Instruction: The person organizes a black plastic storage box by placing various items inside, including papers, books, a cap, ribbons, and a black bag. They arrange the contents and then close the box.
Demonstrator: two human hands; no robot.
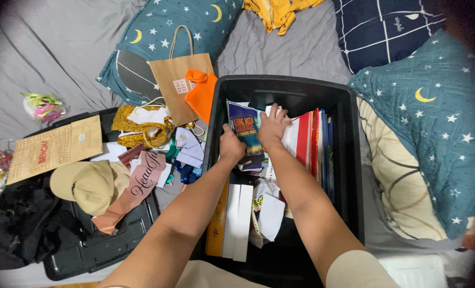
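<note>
Both forearms run forward from the bottom edge into a black plastic bin point(354, 160) that sits on a grey-sheeted bed. Nearest, white flat boxes point(237, 213) and loose papers lie in the bin's bottom. The left hand point(231, 146), wrist bent down, closes its fingers on the lower edge of a blue spiral-bound book point(246, 130) standing near the bin's left wall. The right hand point(273, 128), just beside it, curls over the tops of upright books and folders point(309, 141); whether it truly clamps one is hard to tell. Farther left lie a tan cap point(85, 184) and a brown paper bag point(176, 80).
</note>
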